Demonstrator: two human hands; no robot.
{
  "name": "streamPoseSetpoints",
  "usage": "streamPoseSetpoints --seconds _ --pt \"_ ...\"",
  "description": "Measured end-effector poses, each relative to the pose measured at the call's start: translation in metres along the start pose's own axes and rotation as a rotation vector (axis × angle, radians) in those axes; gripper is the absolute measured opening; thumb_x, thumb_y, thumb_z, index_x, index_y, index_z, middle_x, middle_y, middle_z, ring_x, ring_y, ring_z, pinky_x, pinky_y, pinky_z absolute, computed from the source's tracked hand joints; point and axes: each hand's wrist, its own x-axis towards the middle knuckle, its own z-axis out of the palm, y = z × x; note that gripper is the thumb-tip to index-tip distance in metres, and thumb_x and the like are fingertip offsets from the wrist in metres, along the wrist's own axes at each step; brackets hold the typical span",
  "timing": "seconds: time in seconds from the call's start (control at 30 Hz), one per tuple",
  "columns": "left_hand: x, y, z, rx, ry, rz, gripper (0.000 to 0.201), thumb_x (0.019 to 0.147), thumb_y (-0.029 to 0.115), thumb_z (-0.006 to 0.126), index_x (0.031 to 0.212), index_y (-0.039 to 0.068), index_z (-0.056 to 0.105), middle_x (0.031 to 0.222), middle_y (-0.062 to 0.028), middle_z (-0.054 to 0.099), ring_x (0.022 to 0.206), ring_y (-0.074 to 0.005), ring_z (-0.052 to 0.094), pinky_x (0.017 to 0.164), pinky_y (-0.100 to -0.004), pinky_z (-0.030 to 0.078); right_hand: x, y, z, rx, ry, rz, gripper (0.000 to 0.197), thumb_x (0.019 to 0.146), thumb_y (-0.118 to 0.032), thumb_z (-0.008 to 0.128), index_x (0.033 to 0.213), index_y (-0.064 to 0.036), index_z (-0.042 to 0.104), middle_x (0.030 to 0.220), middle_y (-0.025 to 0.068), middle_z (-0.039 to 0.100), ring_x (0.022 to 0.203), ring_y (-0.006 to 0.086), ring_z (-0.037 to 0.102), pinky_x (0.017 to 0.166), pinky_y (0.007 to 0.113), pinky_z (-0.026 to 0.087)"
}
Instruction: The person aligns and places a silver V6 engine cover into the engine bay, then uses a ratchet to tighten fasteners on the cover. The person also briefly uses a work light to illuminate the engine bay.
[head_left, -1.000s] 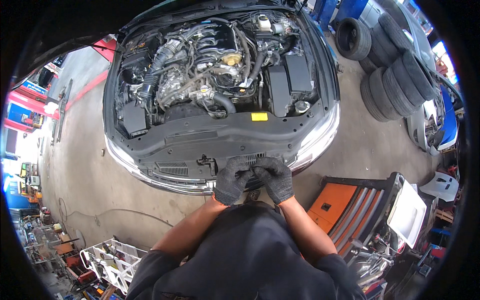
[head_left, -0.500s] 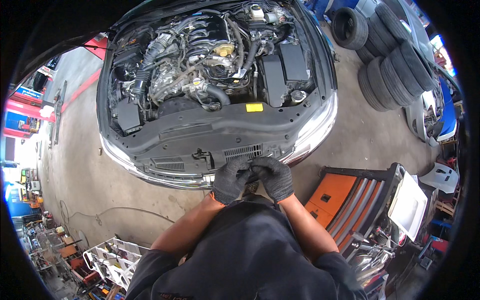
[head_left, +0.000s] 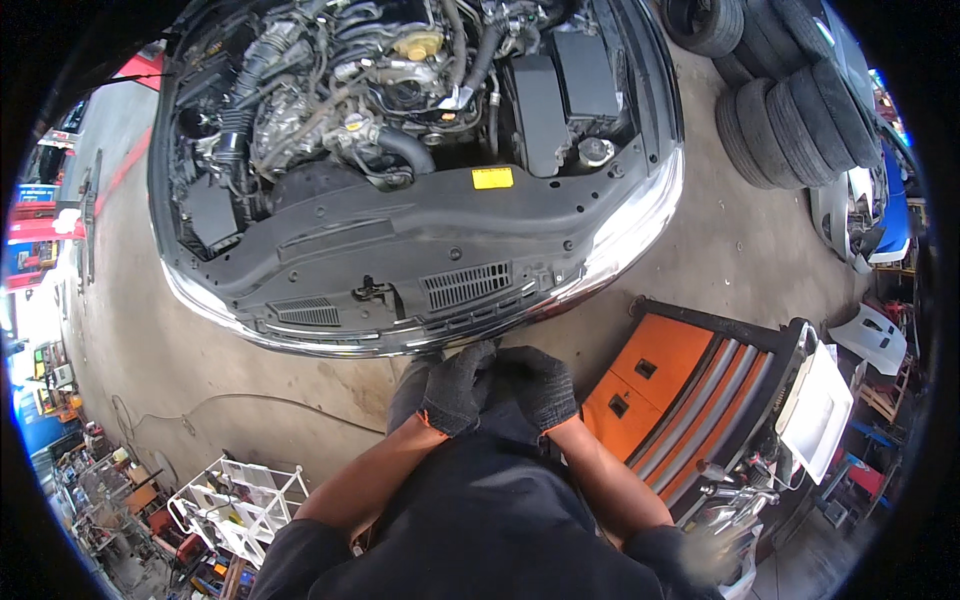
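Both my hands wear dark grey knit gloves with orange cuffs, held close together before my body. My left hand has its fingers curled inward; anything inside them is hidden. Beside it, my right hand is also curled, its fingertips turned toward the left hand, and I cannot make out what it holds. Just beyond my hands is the front of a car with its engine bay uncovered. The black front cover panel with vent slots is nearest to them, and neither hand touches it.
An orange and black tool cabinet stands at right, with a white tray by it. Stacked tyres are at far right. A white wire rack stands at lower left, and a thin hose runs over the floor.
My hands have drawn back from the car's front edge toward my body, with a little more gap between them. The view has shifted, so the car sits higher in it.
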Motion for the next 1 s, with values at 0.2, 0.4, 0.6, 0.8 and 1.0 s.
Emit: streamPoseSetpoints --seconds 0.2,0.4,0.6,0.8,1.0 --pt "0.006 -0.009 0.009 0.135 -0.121 0.04 0.046 0.088 0.008 0.068 0.133 0.008 0.061 0.115 -0.023 0.072 0.106 -0.0426 0.07 0.09 -0.0486 0.057 0.006 0.025 -0.015 -0.225 -0.179 0.139 0.027 0.086 -0.002 0.069 0.112 -0.002 0.076 0.106 0.0185 0.077 0.101 0.0298 0.075 0.091 0.038 0.058" --pt "0.005 -0.042 0.037 0.147 -0.161 0.037 0.045 0.086 0.007 0.066 0.131 0.01 0.062 0.113 -0.0224 0.071 0.101 -0.0445 0.069 0.086 -0.051 0.056 0.012 0.074 -0.02 -0.145 -0.242 0.262 0.025 0.089 -0.015 0.072 0.112 -0.006 0.077 0.106 0.0173 0.077 0.099 0.0346 0.074 0.089 0.038 0.058" --pt "0.012 -0.088 0.075 0.042 -0.175 0.054 0.046 0.085 0.007 0.069 0.131 0.009 0.062 0.112 -0.0208 0.072 0.098 -0.0444 0.069 0.083 -0.0511 0.057 0.018 0.094 -0.026 -0.398 -0.263 0.216 0.028 0.09 -0.019 0.073 0.113 -0.0034 0.077 0.109 0.0182 0.077 0.101 0.0309 0.075 0.091 0.038 0.058" --pt "0.051 -0.096 0.092 -0.099 -0.02 -0.006 0.044 0.088 0.006 0.071 0.13 0.008 0.062 0.111 -0.0196 0.072 0.1 -0.0437 0.068 0.085 -0.0504 0.056 0.048 0.124 -0.028 -0.114 -0.06 0.399 0.024 0.094 -0.012 0.07 0.114 0.0002 0.076 0.105 0.0158 0.078 0.093 0.027 0.074 0.086 0.036 0.058" --pt "0.099 -0.118 0.106 0.084 0.087 0.236 0.041 0.09 0.005 0.068 0.13 0.007 0.061 0.107 -0.0205 0.072 0.1 -0.0442 0.068 0.086 -0.0517 0.054 0.091 0.146 -0.042 -0.39 -0.161 0.194 0.021 0.097 -0.006 0.067 0.115 0.0016 0.076 0.096 0.0102 0.078 0.079 0.0139 0.071 0.074 0.031 0.059"
